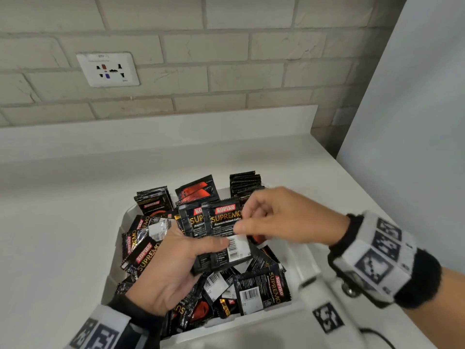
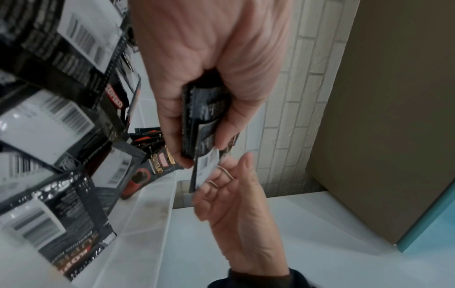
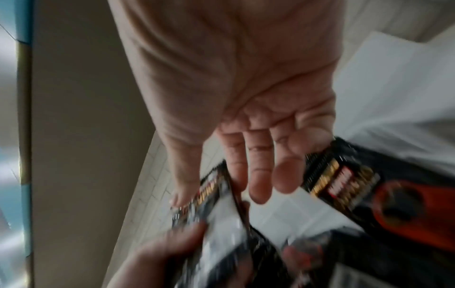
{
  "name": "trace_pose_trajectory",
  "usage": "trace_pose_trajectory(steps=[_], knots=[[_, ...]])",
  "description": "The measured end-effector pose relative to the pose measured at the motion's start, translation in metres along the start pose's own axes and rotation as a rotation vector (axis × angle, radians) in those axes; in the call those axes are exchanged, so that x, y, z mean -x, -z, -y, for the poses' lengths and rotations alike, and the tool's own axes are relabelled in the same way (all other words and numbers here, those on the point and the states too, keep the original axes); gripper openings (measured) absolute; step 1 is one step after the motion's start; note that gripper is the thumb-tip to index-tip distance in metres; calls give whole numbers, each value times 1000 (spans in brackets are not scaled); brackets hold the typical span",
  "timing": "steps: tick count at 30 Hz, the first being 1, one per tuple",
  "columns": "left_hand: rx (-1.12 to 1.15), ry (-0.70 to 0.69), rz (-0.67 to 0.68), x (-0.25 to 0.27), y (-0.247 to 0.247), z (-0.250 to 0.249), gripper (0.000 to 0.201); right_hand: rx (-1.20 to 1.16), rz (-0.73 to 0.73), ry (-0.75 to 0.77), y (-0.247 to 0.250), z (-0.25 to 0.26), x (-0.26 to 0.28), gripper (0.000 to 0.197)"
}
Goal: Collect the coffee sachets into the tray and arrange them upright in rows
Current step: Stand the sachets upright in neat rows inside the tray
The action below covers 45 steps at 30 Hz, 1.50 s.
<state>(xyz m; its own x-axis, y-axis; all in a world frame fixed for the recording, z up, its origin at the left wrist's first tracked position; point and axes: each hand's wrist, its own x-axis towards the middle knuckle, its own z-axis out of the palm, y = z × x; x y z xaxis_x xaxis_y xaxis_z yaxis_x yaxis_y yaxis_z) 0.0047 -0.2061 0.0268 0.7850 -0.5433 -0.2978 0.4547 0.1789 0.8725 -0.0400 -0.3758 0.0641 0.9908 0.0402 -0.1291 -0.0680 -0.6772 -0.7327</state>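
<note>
A white tray point(image 1: 125, 219) on the counter holds a heap of black Kopiko Supremo coffee sachets point(image 1: 261, 290), most lying flat. A few small bundles point(image 1: 245, 183) stand upright along its far side. Above the heap my left hand point(image 1: 208, 255) grips a small stack of sachets point(image 1: 221, 222), thumb on the front one's barcode label. My right hand point(image 1: 244, 217) meets the stack's right edge, thumb on the front and fingers behind, pinching the front sachet. The left wrist view shows the stack point(image 2: 204, 109) in my left hand point(image 2: 197, 152). The right wrist view is blurred.
The white counter point(image 1: 63, 222) surrounds the tray, with a brick wall and a power socket point(image 1: 108, 69) behind. A tall pale panel point(image 1: 415, 96) closes off the right side. A black cable point(image 1: 377, 336) lies at the front right.
</note>
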Motion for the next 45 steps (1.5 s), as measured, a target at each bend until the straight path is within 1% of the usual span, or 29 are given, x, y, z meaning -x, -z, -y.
trace_pose_trajectory(steps=[1,2,4,7,9,11,12,14,16,18,20,24,27,30,32,34,36,38,39,40,41,42,43,45], knots=[[2,5,3,1,-3,0,49,-37,24,-5,-8,-3,2,26],[5,10,8,1,-5,1,46,-84,12,-15,-14,-6,2,28],[30,28,36,3,-8,1,43,-239,-40,-60,-20,-13,2,23],[105,56,54,7,-6,0,40,-425,-52,-100,-22,-20,2,19],[191,77,46,10,-4,-2,35,-531,-111,-105,-23,-25,2,13],[263,75,20,10,-2,-4,41,-666,-182,-108,-22,-29,4,11],[273,65,5,10,-1,-4,44,-734,-199,-104,-21,-29,5,15],[221,23,-8,8,1,-4,39,-805,-190,-92,-22,-28,9,29],[121,-28,-4,7,-1,-3,33,-776,-139,-73,-26,-26,11,35],[30,-75,-2,7,-3,-1,29,-730,-98,-54,-31,-23,12,33],[-49,-120,-15,8,-5,1,36,-685,-87,-40,-37,-21,11,29],[-130,-177,-3,7,-4,4,50,-638,-90,-24,-43,-19,12,13],[-222,-212,18,9,-4,5,55,-633,-129,-66,-46,-18,11,7],[-280,-229,52,10,-2,6,56,-647,-144,-104,-47,-20,12,12],[-287,-224,72,9,-1,6,57,-709,-106,-122,-46,-21,13,12],[-271,-191,98,10,0,6,55,-773,-63,-125,-44,-21,15,13],[-216,-145,144,11,0,5,46,-800,-42,-128,-41,-21,16,27],[-132,-81,135,13,1,4,39,-856,-48,-151,-39,-24,14,39],[-92,-51,106,12,1,4,32,-900,-66,-177,-36,-25,14,44],[-70,-31,66,11,2,5,29,-948,-104,-207,-33,-26,14,43],[-60,-15,22,10,3,4,29,-983,-168,-224,-29,-26,14,35],[-55,-14,-24,8,5,4,28,-959,-251,-217,-25,-25,15,22],[-51,-27,-72,7,6,4,26,-849,-348,-191,-22,-24,17,14],[-53,-83,-140,6,6,3,25,-471,-517,-97,-18,-18,20,1]])
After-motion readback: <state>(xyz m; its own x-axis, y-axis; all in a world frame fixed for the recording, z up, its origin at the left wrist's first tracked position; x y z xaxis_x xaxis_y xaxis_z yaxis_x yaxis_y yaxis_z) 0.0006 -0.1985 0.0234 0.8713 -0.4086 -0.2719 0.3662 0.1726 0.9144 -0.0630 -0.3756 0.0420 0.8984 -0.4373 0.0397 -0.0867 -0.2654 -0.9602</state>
